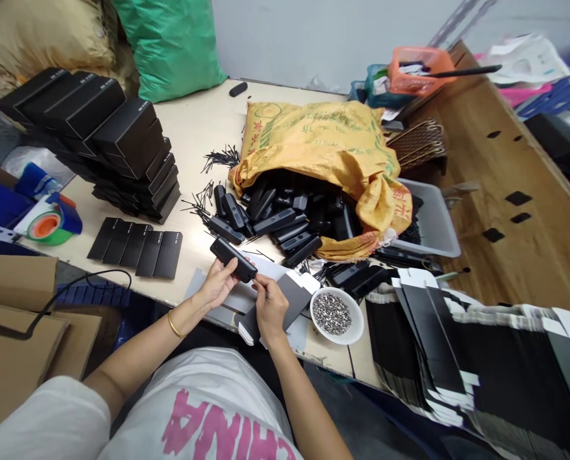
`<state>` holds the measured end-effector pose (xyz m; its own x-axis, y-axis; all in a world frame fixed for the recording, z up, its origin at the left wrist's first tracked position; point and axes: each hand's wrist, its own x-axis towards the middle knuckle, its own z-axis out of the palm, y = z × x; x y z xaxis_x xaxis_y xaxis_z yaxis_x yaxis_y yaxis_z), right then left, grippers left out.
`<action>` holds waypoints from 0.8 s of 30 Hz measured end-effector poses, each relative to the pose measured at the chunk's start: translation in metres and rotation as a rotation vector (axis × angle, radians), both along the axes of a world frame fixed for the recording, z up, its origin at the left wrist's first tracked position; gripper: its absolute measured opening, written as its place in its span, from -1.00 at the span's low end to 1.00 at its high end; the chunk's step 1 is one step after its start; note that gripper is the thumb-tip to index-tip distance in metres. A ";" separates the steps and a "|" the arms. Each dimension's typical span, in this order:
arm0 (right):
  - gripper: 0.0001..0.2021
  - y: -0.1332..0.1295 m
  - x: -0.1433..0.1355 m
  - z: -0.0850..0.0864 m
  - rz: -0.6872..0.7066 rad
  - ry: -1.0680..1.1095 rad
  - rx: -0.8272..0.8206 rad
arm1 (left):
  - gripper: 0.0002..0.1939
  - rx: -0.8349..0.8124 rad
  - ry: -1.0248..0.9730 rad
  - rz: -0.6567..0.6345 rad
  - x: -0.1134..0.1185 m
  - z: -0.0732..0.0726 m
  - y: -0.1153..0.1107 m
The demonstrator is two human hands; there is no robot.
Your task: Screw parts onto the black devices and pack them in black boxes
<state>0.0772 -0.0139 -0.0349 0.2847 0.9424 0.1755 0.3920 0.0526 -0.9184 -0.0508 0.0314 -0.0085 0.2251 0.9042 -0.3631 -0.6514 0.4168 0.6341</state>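
A long black handheld device [233, 259] with rounded ends rests in my left hand [218, 282], thumb over its side and fingers wrapped underneath. Closed in a pinch, my right hand [270, 303] meets the device's near right end; whatever sits between those fingertips is too small to make out. Below them lies a flat black-and-white carton [292, 297], partly covered by my right hand. A white bowl [358, 322] of small shiny metal pieces [331, 314] stands just right of that hand.
Similar black devices [275, 220] spill from a yellow woven sack [314, 128]. Black boxes [122, 137] are stacked at left, with several flat ones [165, 255] in front. Unfolded cartons [510, 358] pile up at right near a wooden board [519, 166]. Thin black strips [220, 158] lie scattered.
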 end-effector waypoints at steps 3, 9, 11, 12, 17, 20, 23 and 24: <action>-0.83 0.001 0.004 0.003 0.021 0.106 -0.059 | -0.71 -0.004 -0.024 -0.034 0.000 0.002 0.004; -0.80 -0.002 0.026 0.015 0.035 0.059 -0.065 | -0.74 0.075 0.017 -0.076 -0.007 0.037 0.006; -0.80 -0.005 0.034 0.018 0.004 0.013 -0.054 | -0.69 0.172 0.080 -0.051 -0.011 0.046 0.000; -0.80 -0.006 0.037 0.019 -0.023 -0.006 -0.047 | -0.66 0.222 0.136 -0.041 -0.012 0.046 -0.003; -0.76 -0.001 0.059 0.026 -0.094 -0.144 -0.045 | -0.61 0.230 0.364 -0.050 -0.004 0.009 -0.002; -0.76 0.016 0.072 0.029 0.015 -0.283 -0.099 | -0.52 0.136 0.242 -0.019 0.003 -0.009 0.011; -0.78 0.038 0.081 0.030 0.115 -0.373 -0.160 | -0.51 0.081 0.136 -0.060 0.003 -0.008 0.018; -0.79 0.044 0.083 0.030 0.142 -0.403 -0.178 | -0.52 0.067 0.129 -0.056 0.003 -0.006 0.019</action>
<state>0.1601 0.0304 -0.0051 0.0926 0.9927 0.0770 0.7199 -0.0133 -0.6940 -0.0479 0.0504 -0.0149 0.2313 0.9146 -0.3318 -0.5394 0.4044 0.7386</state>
